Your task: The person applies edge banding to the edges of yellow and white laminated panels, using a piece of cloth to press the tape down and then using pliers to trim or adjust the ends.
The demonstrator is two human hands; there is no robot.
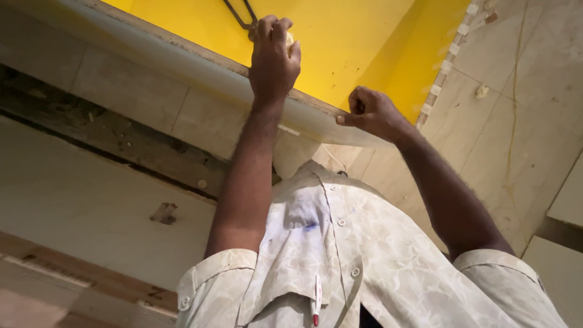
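Note:
My left hand (273, 54) reaches out to a bright yellow panel (352, 42), its fingers closed on a small pale object (290, 37) that is mostly hidden. Just beyond the fingertips a dark metal loop (238, 15) lies against the panel. My right hand (373, 112) is curled over the pale wooden edge (200, 64) of the panel, thumb pressed on the edge face. Both bare forearms come out of the short sleeves of a pale patterned shirt (376, 255), which has a red-tipped pen (316, 300) in its pocket.
Beige tiles (522, 103) with thin cracks lie to the right, with a row of small white squares (452, 48) along the panel's side. On the left are a worn dark strip (109, 136), a pale board (79, 206) and a wooden strip (73, 270).

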